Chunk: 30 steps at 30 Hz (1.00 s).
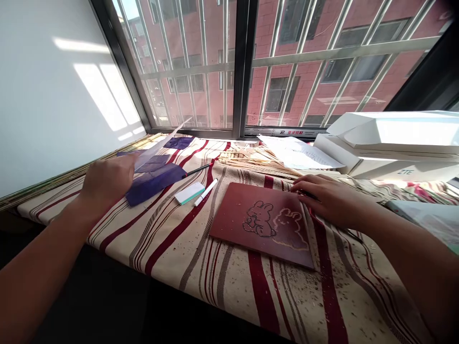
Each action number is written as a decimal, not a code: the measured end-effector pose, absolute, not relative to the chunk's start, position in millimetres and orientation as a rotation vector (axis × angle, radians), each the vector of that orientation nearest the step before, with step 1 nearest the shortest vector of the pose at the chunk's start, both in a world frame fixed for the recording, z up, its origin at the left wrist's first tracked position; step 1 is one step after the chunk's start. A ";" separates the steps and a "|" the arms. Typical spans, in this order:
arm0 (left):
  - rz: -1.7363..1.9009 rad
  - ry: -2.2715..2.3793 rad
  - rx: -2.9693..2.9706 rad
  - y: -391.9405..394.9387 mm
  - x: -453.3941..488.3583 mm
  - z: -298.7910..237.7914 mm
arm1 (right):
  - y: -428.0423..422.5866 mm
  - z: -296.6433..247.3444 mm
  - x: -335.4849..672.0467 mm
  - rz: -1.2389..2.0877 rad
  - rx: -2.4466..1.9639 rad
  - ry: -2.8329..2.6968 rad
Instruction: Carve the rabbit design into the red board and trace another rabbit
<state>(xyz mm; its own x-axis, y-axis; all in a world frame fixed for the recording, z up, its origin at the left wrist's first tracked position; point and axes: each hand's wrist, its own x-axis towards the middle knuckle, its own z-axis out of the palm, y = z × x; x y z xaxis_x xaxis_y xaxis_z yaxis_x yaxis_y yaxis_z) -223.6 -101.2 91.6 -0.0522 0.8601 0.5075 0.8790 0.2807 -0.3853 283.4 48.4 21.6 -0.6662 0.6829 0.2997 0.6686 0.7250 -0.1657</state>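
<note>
A dark red carving board (263, 224) with two rabbit outlines cut into it lies on a striped cloth (172, 239). My right hand (328, 197) rests on the board's far right corner, fingers curled over a thin dark tool that is mostly hidden. My left hand (107, 180) is closed on a pale translucent sheet (158, 145) that it lifts above purple carbon papers (154, 180). Between my hands lie a white and green eraser (189, 193), a white pen (205, 192) and a black pencil (197, 170).
White boxes (390, 143) are stacked at the right by the barred window (244, 67). Loose printed papers (297, 153) and thin wooden sticks (251, 160) lie behind the board. Shavings speckle the cloth near its front edge. A white wall stands at left.
</note>
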 end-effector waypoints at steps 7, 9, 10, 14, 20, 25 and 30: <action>-0.087 -1.163 -2.065 -99.4 -69.5 51.7 | 0.8 32.6 220.5 1.655 -0.731 -1.752; -0.062 -1.033 -2.159 -94.7 -29.2 43.3 | -6.4 29.7 209.5 1.783 -0.697 -1.535; -0.050 -1.002 -2.187 -92.5 -13.0 40.8 | -7.6 28.2 206.1 1.777 -0.717 -1.447; -0.017 -0.923 -2.302 -87.7 10.8 41.4 | 2.6 22.9 205.4 1.557 -0.923 -1.116; 0.047 -1.443 -2.355 -92.5 -117.7 46.2 | 28.1 24.1 226.9 1.365 -1.016 -0.968; 0.097 -1.908 -2.108 -75.1 -251.9 23.6 | 33.5 31.8 235.4 1.351 -1.011 -0.981; 0.218 -2.090 -2.012 -60.9 -299.0 21.5 | 35.5 31.2 239.6 1.371 -0.980 -1.014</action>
<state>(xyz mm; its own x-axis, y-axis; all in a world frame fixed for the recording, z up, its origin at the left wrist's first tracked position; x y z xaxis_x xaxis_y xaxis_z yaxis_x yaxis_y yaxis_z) -299.0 -60.9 21.5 -0.0292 0.9976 0.0633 0.9630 0.0450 -0.2655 239.6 35.5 31.2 -0.0421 0.9991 -0.0055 -0.2871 -0.0174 -0.9578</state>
